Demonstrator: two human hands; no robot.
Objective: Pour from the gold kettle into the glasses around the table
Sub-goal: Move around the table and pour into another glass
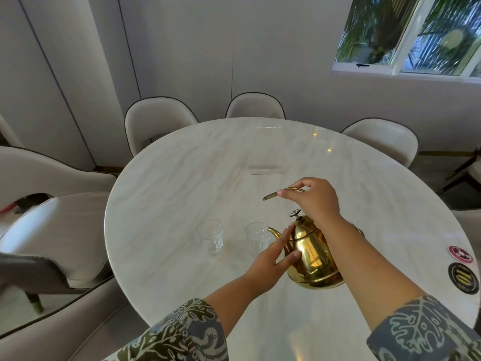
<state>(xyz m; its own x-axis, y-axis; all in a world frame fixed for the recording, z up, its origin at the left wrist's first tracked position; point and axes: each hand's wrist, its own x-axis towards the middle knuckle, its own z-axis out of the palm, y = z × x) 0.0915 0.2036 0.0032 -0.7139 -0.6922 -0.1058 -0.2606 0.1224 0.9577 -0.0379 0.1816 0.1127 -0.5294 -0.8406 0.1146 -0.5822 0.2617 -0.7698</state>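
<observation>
The gold kettle hangs tilted above the round white marble table, its spout pointing left over the rim of a clear glass. My right hand grips the kettle's arched top handle from above. Fingers of my left hand rest flat against the kettle's left side near the base of the spout. A second clear glass stands to the left of the first, apart from it. Both glasses look empty; no stream is visible.
Cream upholstered chairs ring the table's far and left sides. Two round coasters lie at the table's right edge. A clear flat object rests near the table's middle. A window is at upper right.
</observation>
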